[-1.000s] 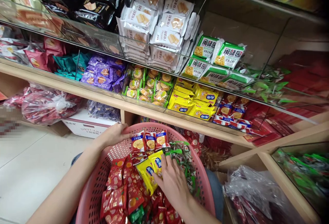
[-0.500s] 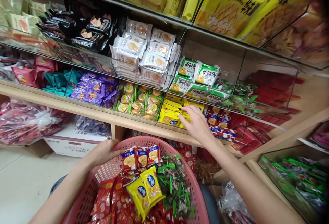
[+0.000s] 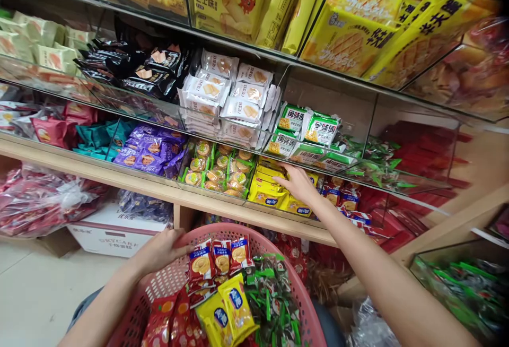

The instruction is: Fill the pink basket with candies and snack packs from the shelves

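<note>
My left hand (image 3: 167,252) is closed over the left rim of a pink perforated plastic basket (image 3: 304,272). In the basket lie two yellow snack packets (image 3: 228,312), several red-and-blue biscuit packets (image 3: 202,265), red wrapped packets (image 3: 170,318) and green-and-dark wrapped sweets (image 3: 274,299). My right hand (image 3: 299,183) reaches into the low shelf compartment of yellow snack packets (image 3: 268,190). Its thumb and forefinger are apart just above those packets, and nothing shows between them. The other fingertips are partly hidden under the shelf above.
Glass dividers split the shelves. Green-and-white packets (image 3: 322,128) sit above my right hand, with round biscuits (image 3: 217,174) to its left and red-and-blue packets (image 3: 350,201) to its right. A white carton (image 3: 119,238) and a bagged red bundle (image 3: 47,198) stand at lower left.
The view has tilted up a little, so shelves and basket sit lower. My right hand has gone deeper into the yellow packets' compartment. My left hand stays on the basket rim.
</note>
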Motion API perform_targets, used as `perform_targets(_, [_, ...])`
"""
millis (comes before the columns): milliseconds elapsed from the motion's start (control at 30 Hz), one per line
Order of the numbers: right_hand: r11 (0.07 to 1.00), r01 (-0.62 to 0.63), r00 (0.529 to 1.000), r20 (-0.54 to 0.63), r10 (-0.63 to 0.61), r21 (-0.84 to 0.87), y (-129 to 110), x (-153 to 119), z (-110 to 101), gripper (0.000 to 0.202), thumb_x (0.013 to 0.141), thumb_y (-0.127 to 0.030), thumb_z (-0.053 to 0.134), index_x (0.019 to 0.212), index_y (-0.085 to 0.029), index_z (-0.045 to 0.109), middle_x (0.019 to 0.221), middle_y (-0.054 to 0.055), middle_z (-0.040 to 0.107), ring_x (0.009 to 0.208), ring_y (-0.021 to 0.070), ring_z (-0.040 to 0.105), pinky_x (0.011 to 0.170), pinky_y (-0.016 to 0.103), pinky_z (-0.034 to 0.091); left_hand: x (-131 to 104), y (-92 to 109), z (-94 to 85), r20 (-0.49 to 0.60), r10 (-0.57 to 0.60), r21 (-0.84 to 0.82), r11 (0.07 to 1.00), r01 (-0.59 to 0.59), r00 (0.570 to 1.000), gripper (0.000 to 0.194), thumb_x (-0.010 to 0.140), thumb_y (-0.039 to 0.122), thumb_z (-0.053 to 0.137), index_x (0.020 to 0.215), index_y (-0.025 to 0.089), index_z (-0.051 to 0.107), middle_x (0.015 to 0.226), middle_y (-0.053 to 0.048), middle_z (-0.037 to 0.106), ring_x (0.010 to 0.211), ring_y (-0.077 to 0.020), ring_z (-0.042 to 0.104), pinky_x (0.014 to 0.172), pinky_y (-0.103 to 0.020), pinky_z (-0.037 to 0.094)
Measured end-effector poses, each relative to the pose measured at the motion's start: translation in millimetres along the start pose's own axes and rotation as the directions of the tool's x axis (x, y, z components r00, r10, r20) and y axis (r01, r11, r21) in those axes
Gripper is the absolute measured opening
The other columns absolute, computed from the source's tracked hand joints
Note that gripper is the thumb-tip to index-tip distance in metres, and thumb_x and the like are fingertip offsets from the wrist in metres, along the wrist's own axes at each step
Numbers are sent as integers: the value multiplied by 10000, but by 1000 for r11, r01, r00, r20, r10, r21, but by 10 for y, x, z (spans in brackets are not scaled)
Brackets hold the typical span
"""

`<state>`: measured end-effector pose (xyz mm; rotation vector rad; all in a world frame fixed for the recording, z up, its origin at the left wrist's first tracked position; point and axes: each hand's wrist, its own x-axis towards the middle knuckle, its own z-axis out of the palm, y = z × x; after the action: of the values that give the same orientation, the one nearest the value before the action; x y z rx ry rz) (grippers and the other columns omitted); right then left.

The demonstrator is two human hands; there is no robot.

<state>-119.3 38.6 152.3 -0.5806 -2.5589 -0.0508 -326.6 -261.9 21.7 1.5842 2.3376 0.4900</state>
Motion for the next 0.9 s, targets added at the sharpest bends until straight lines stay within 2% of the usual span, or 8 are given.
perform_targets(200, [997,68,997,-24,-67,20,116,-37,-1,427,839,-428,438,1156,-157,530,1152,112,587,1070,251,532,906,379,406,0,17,-20,6,-13,16,1000,13,1000,417,764,590,378,715,199,515,693,-51,611,674,-204,575,560,-254,336])
perform_targets(467, [990,136,990,-39,-138,-50,110,-138,-36,378,854,-316,403,1200,-186,482,1128,91,582,1026,219,542,884,374,426,-4,17,-20,-3,-10,-20,1000,10,1000,371,767,551,401,709,202,513,705,-40,609,673,-188,576,565,-250,339])
perform_targets(633, [965,185,981,-22,-192,-185,123,-139,-20,386,862,-284,383,1227,-183,457,1193,91,545,1077,228,508,904,389,411,1,1,-4,3,-12,-29,1000,12,1000,376,767,552,400,726,199,524,713,-49,614,682,-197,580,569,-257,346])
perform_targets(733, [943,171,979,-56,-195,-285,87,-143,-3,391,870,-260,356,1241,-174,445,1191,96,545,1052,237,517,879,386,420,6,-4,0,-1,-19,-18,1000,19,1000,407,756,576,401,738,193,537,722,-59,619,691,-204,582,584,-262,354])
perform_targets(900, [875,200,968,-50,-246,-441,-18,-131,9,412,866,-147,303,1260,-146,425,1185,116,545,1021,250,514,841,378,406,12,1,-4,4,-4,-9,1000,4,1000,407,770,572,390,739,192,530,696,-50,615,655,-191,573,569,-255,353])
